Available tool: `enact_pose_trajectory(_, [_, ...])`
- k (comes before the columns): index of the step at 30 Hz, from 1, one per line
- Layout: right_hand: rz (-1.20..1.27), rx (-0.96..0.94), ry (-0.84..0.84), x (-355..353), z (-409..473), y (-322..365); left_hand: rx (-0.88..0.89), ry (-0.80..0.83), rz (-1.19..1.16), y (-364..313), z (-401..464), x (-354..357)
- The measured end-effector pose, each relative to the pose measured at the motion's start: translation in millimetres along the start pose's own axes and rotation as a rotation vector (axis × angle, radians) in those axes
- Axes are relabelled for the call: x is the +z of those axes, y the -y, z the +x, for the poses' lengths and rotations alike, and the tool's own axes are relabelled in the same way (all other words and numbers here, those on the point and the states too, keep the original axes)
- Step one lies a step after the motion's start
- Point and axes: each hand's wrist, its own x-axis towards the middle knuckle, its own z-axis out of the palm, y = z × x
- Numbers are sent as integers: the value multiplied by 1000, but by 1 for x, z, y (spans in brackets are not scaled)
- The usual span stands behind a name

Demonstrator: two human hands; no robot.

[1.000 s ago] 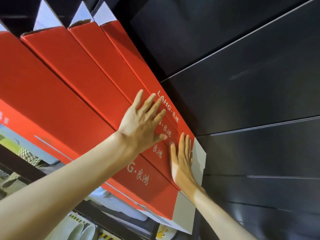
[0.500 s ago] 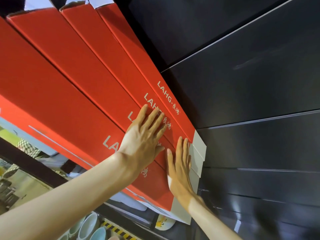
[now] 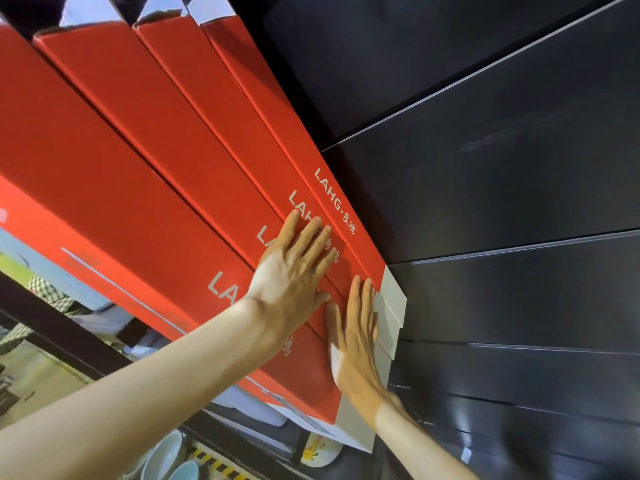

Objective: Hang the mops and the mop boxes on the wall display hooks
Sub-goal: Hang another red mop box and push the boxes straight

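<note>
Several long red mop boxes [image 3: 166,140] with white "LAHG" lettering hang side by side against the dark wall, their grey lower ends [image 3: 393,306] stepped one behind another. My left hand [image 3: 294,271] lies flat with fingers spread on the lower faces of the middle boxes. My right hand [image 3: 353,327] presses flat, fingers together, on the nearest box's lower end next to the grey caps. Neither hand grips anything. The hooks are hidden behind the boxes. No mop shows.
Dark slatted wall panels [image 3: 502,168] fill the right side. Below the boxes runs a dark shelf rail [image 3: 69,341] with bowls and cups [image 3: 166,455] under it, and a striped yellow-black strip near the bottom.
Both hands slid down the box faces toward the lower ends, and more lettering shows above my left fingers. The boxes' lower ends have drawn closer together.
</note>
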Motion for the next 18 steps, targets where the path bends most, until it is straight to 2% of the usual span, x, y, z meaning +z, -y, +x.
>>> enact_pose_trajectory(3, [-150,-42,-5,-7,20,-10,-38,-31,-8,2,15,-4])
enact_pose_trajectory(9, [-48,12,-6,-18,50,-2,-134,-54,2,15,46,-10])
enact_pose_trajectory(18, [92,148,34,-13,50,5,-146,-41,18,14,49,-5])
